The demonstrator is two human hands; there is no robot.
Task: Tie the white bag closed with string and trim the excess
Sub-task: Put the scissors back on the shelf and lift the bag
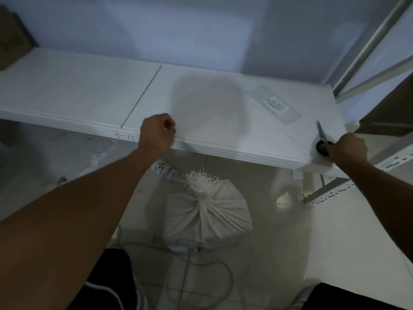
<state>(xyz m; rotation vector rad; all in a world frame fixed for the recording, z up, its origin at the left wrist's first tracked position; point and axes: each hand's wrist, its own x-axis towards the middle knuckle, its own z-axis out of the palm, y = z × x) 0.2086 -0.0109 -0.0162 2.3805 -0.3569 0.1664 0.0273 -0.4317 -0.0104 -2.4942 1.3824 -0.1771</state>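
Light: we saw dim, bluish | Shadow: soft blot on the surface [207,101] | Glare: floor [283,202] sheen | Edges: bowed, slightly blurred

White bag [207,215] — black-handled scissors [321,139] — white shelf [89,95].

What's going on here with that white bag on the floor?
A person is standing over a white bag on the tiled floor; its neck is already bunched and bound with string. Their right hand is on a pair of scissors lying on the white shelf. Their left hand is a closed fist at the shelf's front edge, seemingly pulling a thin string taut.
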